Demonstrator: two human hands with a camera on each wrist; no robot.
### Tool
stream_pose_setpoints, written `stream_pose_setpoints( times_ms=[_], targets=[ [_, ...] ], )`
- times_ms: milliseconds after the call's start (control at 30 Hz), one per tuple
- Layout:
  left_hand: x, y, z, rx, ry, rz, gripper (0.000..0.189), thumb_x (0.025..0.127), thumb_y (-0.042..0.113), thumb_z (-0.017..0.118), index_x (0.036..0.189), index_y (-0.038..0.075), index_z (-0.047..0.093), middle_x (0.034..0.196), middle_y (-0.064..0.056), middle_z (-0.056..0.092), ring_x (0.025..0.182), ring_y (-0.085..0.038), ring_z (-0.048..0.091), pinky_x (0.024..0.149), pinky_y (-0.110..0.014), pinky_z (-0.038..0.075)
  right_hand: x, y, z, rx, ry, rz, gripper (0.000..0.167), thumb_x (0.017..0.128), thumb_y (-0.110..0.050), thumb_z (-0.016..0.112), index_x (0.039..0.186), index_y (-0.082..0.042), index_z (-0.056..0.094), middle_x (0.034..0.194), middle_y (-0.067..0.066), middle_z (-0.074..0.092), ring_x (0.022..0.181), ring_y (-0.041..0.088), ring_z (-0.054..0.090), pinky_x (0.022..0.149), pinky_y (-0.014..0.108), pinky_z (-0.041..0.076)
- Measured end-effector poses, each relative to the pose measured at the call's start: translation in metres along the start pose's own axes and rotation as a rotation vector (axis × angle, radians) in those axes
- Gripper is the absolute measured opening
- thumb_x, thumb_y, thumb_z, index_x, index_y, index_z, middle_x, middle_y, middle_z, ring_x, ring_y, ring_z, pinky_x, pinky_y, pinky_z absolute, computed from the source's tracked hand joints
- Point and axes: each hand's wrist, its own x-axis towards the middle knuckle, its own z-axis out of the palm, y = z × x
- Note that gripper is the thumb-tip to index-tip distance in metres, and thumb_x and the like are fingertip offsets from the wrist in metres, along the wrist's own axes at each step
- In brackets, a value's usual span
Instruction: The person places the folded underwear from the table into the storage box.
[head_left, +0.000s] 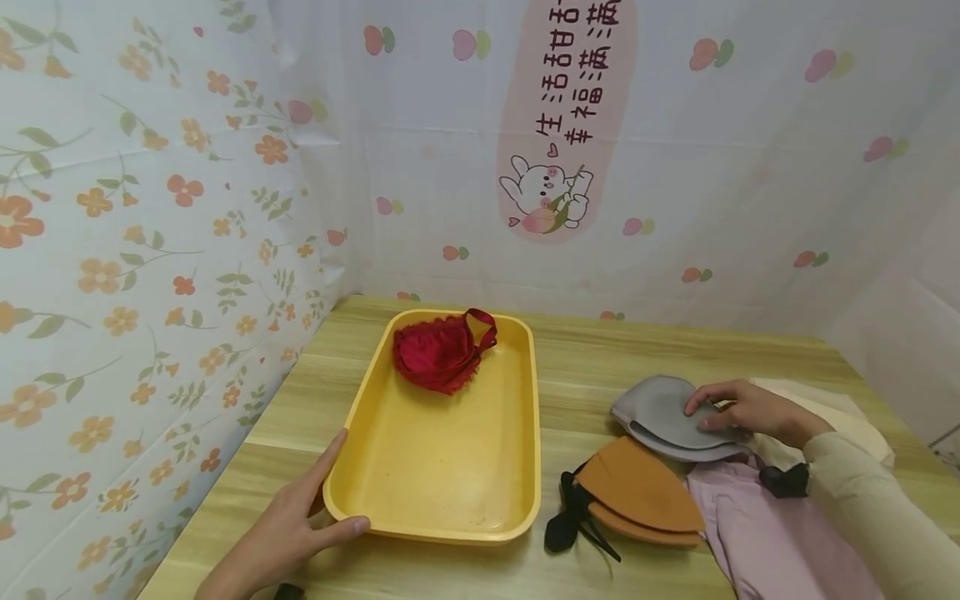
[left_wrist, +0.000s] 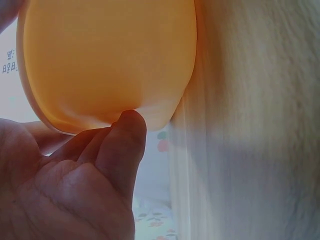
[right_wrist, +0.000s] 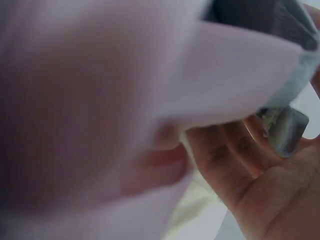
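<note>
In the head view my left hand (head_left: 288, 521) holds the near left corner of a yellow plastic tray (head_left: 431, 533), thumb on the near rim and index finger along the left side. The left wrist view shows its bent fingers against the tray's outer wall (left_wrist: 110, 55). A red lace bra (head_left: 435, 354) lies at the tray's far end. On the right, my right hand (head_left: 753, 410) grips a folded grey bra (head_left: 660, 404) from above. The right wrist view shows the fingers (right_wrist: 220, 160) at a grey edge, with blurred pale fabric close to the lens.
A folded orange-brown bra (head_left: 637, 487) lies between tray and right arm, a black strap-like piece (head_left: 566, 517) beside it. Mauve fabric (head_left: 772, 533) and a cream garment (head_left: 832, 408) lie farther right. A floral curtain (head_left: 180, 250) borders the table's left side.
</note>
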Motion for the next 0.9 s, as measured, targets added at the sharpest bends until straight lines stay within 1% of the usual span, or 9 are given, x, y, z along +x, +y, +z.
stream_pose_setpoints(
  times_ms=[133, 233, 367, 467, 600, 700, 800, 900],
  targets=[
    [-0.001, -0.002, 0.001, -0.007, 0.002, -0.003, 0.104, 0.09, 0.035, 0.076, 0.164, 0.022, 0.004, 0.165, -0.027, 0.02, 0.142, -0.041, 0.044, 0.099, -0.015, 0.047, 0.005, -0.005, 0.004, -0.019, -0.009, 0.005, 0.026, 0.087, -0.017, 0.075, 0.11, -0.005, 0.07, 0.131, 0.021, 0.058, 0.101, 0.019, 0.052, 0.072, 0.025, 0.047],
    [-0.001, -0.003, 0.001, -0.024, -0.001, -0.008, 0.104, 0.09, 0.034, 0.076, 0.164, 0.021, 0.003, 0.165, -0.027, 0.019, 0.142, -0.041, 0.043, 0.099, -0.014, 0.047, 0.008, -0.009, 0.007, -0.042, -0.005, 0.009, 0.023, 0.084, -0.013, 0.077, 0.105, -0.005, 0.071, 0.127, 0.02, 0.06, 0.105, 0.026, 0.049, 0.074, 0.026, 0.045],
    [0.0, -0.002, 0.001, -0.036, -0.006, -0.006, 0.104, 0.09, 0.033, 0.076, 0.164, 0.021, 0.004, 0.165, -0.027, 0.02, 0.142, -0.041, 0.044, 0.1, -0.014, 0.046, 0.009, -0.009, 0.011, -0.055, 0.008, 0.003, 0.02, 0.083, -0.009, 0.076, 0.102, -0.006, 0.072, 0.12, 0.016, 0.062, 0.1, 0.024, 0.049, 0.072, 0.026, 0.045],
    [0.0, -0.001, 0.001, -0.033, -0.006, 0.0, 0.103, 0.091, 0.034, 0.075, 0.164, 0.021, 0.004, 0.165, -0.027, 0.02, 0.142, -0.042, 0.045, 0.102, -0.02, 0.048, 0.01, -0.006, 0.012, -0.053, 0.018, -0.009, 0.02, 0.083, -0.008, 0.075, 0.103, -0.005, 0.073, 0.118, 0.015, 0.063, 0.094, 0.019, 0.05, 0.07, 0.025, 0.045],
    [-0.001, 0.0, 0.001, -0.025, -0.004, 0.001, 0.103, 0.091, 0.034, 0.075, 0.164, 0.022, 0.003, 0.165, -0.027, 0.02, 0.141, -0.042, 0.045, 0.104, -0.032, 0.051, 0.01, -0.006, 0.011, -0.041, 0.029, -0.023, 0.022, 0.084, -0.006, 0.074, 0.106, -0.002, 0.072, 0.119, 0.017, 0.064, 0.091, 0.014, 0.051, 0.069, 0.025, 0.047],
    [-0.001, 0.0, 0.001, -0.022, -0.007, -0.002, 0.103, 0.091, 0.034, 0.075, 0.164, 0.023, 0.003, 0.165, -0.027, 0.02, 0.141, -0.042, 0.046, 0.104, -0.036, 0.051, 0.009, -0.008, 0.012, -0.056, 0.054, -0.007, 0.023, 0.084, -0.007, 0.075, 0.107, -0.004, 0.073, 0.123, 0.019, 0.064, 0.096, 0.012, 0.054, 0.071, 0.024, 0.049],
    [0.0, -0.001, 0.002, -0.034, -0.01, -0.004, 0.103, 0.091, 0.033, 0.075, 0.164, 0.024, 0.003, 0.165, -0.027, 0.018, 0.141, -0.043, 0.045, 0.105, -0.04, 0.05, 0.007, -0.01, 0.011, -0.091, 0.09, 0.011, 0.024, 0.085, -0.009, 0.075, 0.108, -0.007, 0.073, 0.129, 0.023, 0.062, 0.105, 0.018, 0.057, 0.072, 0.024, 0.05],
    [-0.001, -0.001, 0.002, -0.046, -0.01, -0.006, 0.103, 0.091, 0.032, 0.075, 0.164, 0.024, 0.003, 0.165, -0.027, 0.018, 0.142, -0.044, 0.044, 0.105, -0.043, 0.05, 0.006, -0.013, 0.011, -0.101, 0.123, 0.014, 0.024, 0.086, -0.008, 0.073, 0.11, -0.008, 0.073, 0.135, 0.028, 0.058, 0.115, 0.031, 0.059, 0.073, 0.024, 0.052]
  ],
)
